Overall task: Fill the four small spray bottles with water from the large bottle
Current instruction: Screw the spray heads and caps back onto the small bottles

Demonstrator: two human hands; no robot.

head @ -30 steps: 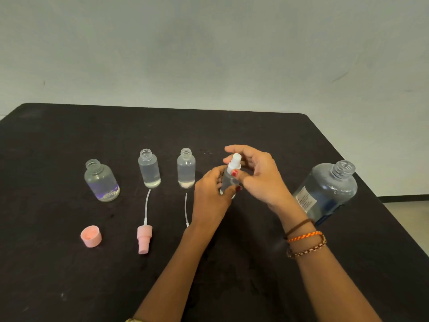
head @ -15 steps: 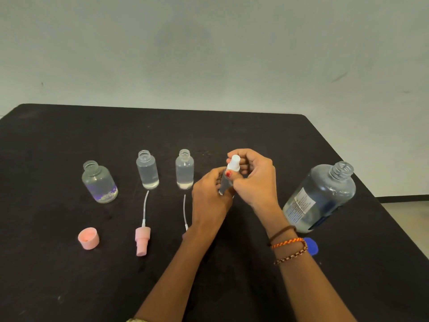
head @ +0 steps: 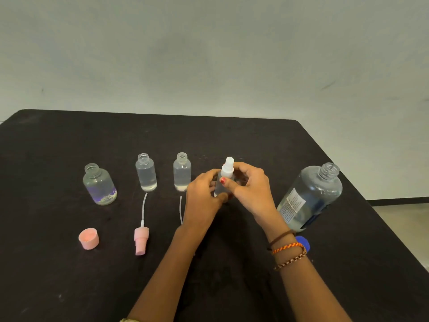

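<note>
L hand [head: 204, 196] gripping spray bottle [head: 219, 188], R hand [head: 251, 189] pinching its white pump top [head: 227, 167]

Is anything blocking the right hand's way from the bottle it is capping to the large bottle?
Nothing visible does. The right hand grips the white spray top; bare table lies between it and the open large bottle.

Black table [head: 69, 140], pale grey wall [head: 209, 54]

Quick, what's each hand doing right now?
Left hand: closed around the small clear plastic spray bottle.
Right hand: pinching that bottle's white spray top.
</note>
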